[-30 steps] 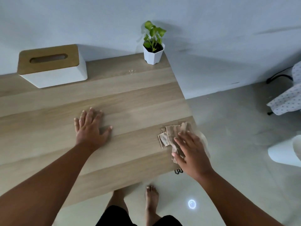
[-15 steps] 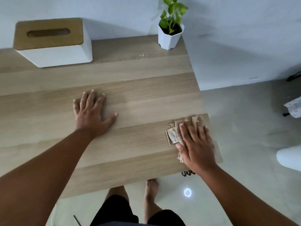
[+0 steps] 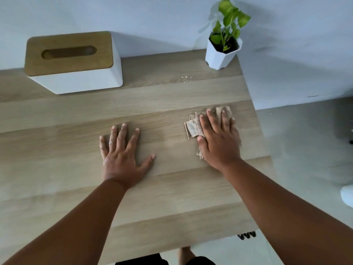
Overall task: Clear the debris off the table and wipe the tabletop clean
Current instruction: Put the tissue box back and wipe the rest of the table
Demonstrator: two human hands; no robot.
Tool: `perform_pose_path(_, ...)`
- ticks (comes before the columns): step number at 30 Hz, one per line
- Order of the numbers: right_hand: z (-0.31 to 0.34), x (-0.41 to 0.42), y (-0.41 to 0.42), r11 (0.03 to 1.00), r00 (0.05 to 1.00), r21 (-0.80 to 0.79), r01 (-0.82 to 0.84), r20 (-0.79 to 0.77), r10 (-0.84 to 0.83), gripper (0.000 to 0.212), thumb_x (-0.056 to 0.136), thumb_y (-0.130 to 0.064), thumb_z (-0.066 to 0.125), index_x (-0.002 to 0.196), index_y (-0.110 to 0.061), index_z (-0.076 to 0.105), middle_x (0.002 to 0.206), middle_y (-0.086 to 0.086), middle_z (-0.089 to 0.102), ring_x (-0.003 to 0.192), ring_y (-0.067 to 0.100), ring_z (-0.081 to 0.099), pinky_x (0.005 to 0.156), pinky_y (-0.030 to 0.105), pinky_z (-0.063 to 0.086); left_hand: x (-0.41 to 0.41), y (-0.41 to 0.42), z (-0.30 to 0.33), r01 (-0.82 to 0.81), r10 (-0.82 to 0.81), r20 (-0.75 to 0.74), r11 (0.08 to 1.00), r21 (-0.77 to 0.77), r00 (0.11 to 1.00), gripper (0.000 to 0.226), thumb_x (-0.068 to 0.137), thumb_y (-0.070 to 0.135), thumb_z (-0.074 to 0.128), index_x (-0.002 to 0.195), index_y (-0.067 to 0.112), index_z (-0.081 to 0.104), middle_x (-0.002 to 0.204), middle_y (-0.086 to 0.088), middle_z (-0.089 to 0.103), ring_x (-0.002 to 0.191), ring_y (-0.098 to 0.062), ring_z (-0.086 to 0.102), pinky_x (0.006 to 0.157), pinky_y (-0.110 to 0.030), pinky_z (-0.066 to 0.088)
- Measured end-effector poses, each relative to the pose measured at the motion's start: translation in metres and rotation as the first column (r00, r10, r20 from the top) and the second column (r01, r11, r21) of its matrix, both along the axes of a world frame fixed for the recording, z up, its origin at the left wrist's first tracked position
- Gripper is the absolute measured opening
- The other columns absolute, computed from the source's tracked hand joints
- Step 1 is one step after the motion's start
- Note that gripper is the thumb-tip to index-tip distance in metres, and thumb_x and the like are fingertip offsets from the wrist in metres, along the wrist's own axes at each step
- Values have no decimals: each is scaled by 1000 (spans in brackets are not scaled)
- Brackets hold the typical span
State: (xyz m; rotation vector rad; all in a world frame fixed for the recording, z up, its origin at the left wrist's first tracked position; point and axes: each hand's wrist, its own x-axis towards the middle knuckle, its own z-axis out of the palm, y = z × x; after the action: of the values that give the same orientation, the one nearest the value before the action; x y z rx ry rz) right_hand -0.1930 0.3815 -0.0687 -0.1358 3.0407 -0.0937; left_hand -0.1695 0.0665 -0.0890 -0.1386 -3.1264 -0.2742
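While our right hand [image 3: 219,138] presses flat on the crumpled brown cloth [image 3: 193,128], fingers straight and slightly apart, we read this as the wiping step, mid-stroke. Cloth sits on the right part of the wooden tabletop [image 3: 172,197], near the right edge, mostly hidden under the palm, with folds poking out left and beyond the fingertips. Our left hand [image 3: 122,155] lies flat on bare wood around the table's middle, fingers spread, thumb out to the right, holding nothing; looks like bracing.

Some small shiny specks [image 3: 185,79], either crumbs or droplets, too small to tell, lie toward the far edge, just in front of the small white potted plant [image 3: 221,54] at the far right corner. White tissue box with wooden lid [image 3: 72,62] stands at the far left. So the task seems partly done: near surface looks clean, far strip not yet.

Next move, as we judge it: push the cloth forward toward those specks with even downward pressure, stopping short of the pot so it doesn't tip off the corner, then gather the bits rather than scatter them.

Versus a second ago: cloth and right hand were at the very right edge, cloth hanging partly over it, fingers curled onto it; now they sit further in and further up the table, hand flattened. Left hand hasn't moved on the wood. Camera view has shifted closer over the table.
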Motion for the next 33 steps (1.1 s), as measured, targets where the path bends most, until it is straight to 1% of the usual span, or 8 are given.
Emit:
perform_pose_path(4, 1, -55, -17, 1000, 1000, 11, -19, 10, 19, 70, 97, -49, 38, 161, -23, 33, 171, 5, 24, 158, 43, 13, 124, 63, 17, -1, -1, -4, -3, 3, -7, 1000, 5, 1000, 94, 83, 89, 39, 159, 34, 31, 172, -7, 19, 161, -28, 3, 125, -64, 5)
perform_pose_path(10, 0, -118, -36, 1000, 999, 1, 3, 33, -3, 69, 99, -51, 30, 163, -25, 25, 174, 2, 13, 160, 40, 4, 126, 61, 12, -1, -2, -1, 4, -4, 1, 1000, 23, 1000, 96, 82, 86, 44, 160, 32, 33, 172, -9, 21, 161, -29, 3, 125, -65, 6)
perform_pose_path(15, 0, -155, -55, 999, 999, -1, 37, 30, -37, 67, 100, -50, 32, 163, -25, 24, 174, 3, 14, 160, 40, 1, 127, 59, 10, -1, -3, 0, 13, -13, 31, 1000, 0, 999, 96, 83, 88, 40, 161, 32, 31, 172, -9, 18, 161, -29, 1, 125, -66, 7)
perform_pose_path(18, 0, -166, -66, 1000, 999, -8, 22, 37, -22, 67, 102, -49, 30, 163, -24, 22, 174, 5, 12, 160, 39, -1, 128, 58, 8, -1, -3, 1, 16, -15, 36, 1000, -7, 999, 96, 83, 88, 38, 161, 31, 31, 172, -10, 19, 161, -30, 1, 125, -66, 7)
perform_pose_path(22, 0, -161, -71, 996, 997, -50, -69, 30, 70, 65, 104, -45, 33, 163, -19, 25, 174, 8, 14, 160, 39, 4, 128, 58, 10, -2, -3, 2, 17, -17, 39, 1000, -6, 999, 97, 83, 89, 37, 161, 31, 31, 172, -10, 19, 161, -29, 2, 125, -66, 8)
perform_pose_path(27, 3, -120, -61, 973, 978, -102, -208, 6, 210, 64, 103, -38, 40, 162, -18, 29, 173, 6, 17, 160, 39, 9, 128, 57, 13, -2, -2, 3, 13, -13, 38, 1000, -1, 999, 97, 83, 89, 37, 161, 31, 31, 172, -9, 19, 161, -28, 1, 125, -66, 8)
perform_pose_path(30, 5, -85, -48, 966, 970, -87, -243, -2, 244, 64, 101, -38, 39, 162, -18, 32, 172, 5, 21, 159, 38, 16, 127, 57, 17, -2, -1, 4, 8, -8, 43, 1000, 4, 999, 97, 83, 89, 37, 161, 32, 32, 172, -8, 20, 162, -28, 1, 125, -65, 8)
perform_pose_path(33, 6, -53, -33, 971, 972, -57, -233, -23, 232, 65, 99, -38, 42, 161, -18, 35, 172, 4, 24, 158, 36, 21, 126, 55, 21, -1, -1, 4, 4, -5, 42, 1000, 8, 999, 97, 83, 89, 38, 160, 31, 34, 172, -8, 21, 162, -27, 2, 125, -65, 9)
